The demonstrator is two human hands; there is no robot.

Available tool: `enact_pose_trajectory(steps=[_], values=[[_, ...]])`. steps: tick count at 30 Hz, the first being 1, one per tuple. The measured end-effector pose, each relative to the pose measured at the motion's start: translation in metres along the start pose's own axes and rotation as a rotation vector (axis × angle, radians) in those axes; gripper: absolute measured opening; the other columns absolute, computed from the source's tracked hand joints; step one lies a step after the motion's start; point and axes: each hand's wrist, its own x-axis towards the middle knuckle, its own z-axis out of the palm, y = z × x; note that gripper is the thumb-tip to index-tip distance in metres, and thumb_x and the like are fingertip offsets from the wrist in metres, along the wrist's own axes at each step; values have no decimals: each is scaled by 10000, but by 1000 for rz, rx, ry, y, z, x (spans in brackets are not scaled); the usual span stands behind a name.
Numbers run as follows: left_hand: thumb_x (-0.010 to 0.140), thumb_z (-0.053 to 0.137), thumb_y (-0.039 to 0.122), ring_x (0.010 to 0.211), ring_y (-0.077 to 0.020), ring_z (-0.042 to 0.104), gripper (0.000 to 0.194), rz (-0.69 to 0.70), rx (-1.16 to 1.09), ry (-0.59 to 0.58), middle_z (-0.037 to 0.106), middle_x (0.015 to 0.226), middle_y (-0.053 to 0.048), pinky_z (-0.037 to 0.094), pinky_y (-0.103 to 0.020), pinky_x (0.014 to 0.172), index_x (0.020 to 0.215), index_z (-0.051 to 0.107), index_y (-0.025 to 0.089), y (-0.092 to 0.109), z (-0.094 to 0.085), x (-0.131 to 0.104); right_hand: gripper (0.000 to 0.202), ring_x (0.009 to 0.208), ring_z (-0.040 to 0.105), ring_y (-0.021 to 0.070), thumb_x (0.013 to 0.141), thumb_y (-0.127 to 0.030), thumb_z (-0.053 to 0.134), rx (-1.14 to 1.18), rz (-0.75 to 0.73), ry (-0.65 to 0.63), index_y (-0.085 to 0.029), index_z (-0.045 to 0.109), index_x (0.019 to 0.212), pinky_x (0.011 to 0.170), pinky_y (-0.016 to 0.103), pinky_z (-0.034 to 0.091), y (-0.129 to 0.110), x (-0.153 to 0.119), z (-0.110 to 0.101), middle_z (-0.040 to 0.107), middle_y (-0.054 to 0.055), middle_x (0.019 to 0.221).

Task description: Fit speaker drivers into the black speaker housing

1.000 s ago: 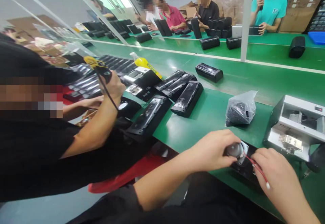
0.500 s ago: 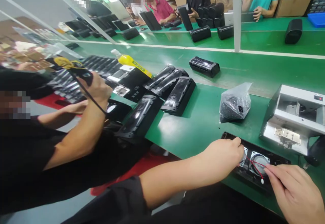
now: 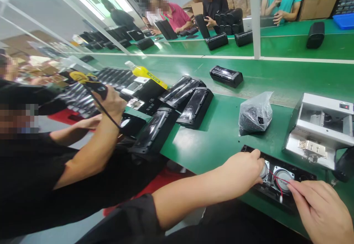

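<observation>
Down at the near edge of the green bench (image 3: 221, 137) lies the black speaker panel (image 3: 272, 185), and two round speaker drivers sit in it side by side. The left driver (image 3: 264, 171) is half hidden under the left hand (image 3: 243, 170), whose fingers are closed on its rim, pressing it into its seat. The right driver (image 3: 282, 177) lies bare at three o'clock of it, with a red wire (image 3: 277, 184) looping across. The right hand (image 3: 320, 209) pinches that wire's white tip between thumb and forefinger, at about four o'clock of the panel. So both drivers look placed; the wire looks unrouted, and I see no screws in.

Half a second back the picture was nearly the same, though the wire tip now sits a touch lower and closer in. A second back the left driver was held above the panel.

At twelve o'clock, a bag of small black parts (image 3: 256, 113); at two, a grey metal fixture (image 3: 320, 129).
</observation>
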Motion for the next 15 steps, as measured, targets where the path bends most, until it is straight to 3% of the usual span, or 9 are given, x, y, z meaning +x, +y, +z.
enact_pose_trajectory(steps=[11,15], values=[[989,766,217,833,-238,729,219,85,22,15,657,1075,-90,577,-360,693,1160,682,107,2,2,0,230,815,627,124,1174,-259,572,-9,-15,2,-170,732,1034,832,303,452,-1,0,-3,715,-5,926],[978,800,275,766,-227,719,250,101,34,11,658,1046,-76,569,-365,660,1139,685,121,-2,0,2,232,810,628,123,1178,-259,563,-9,-27,-9,-171,728,1041,829,303,456,1,-2,-4,712,-4,924]])
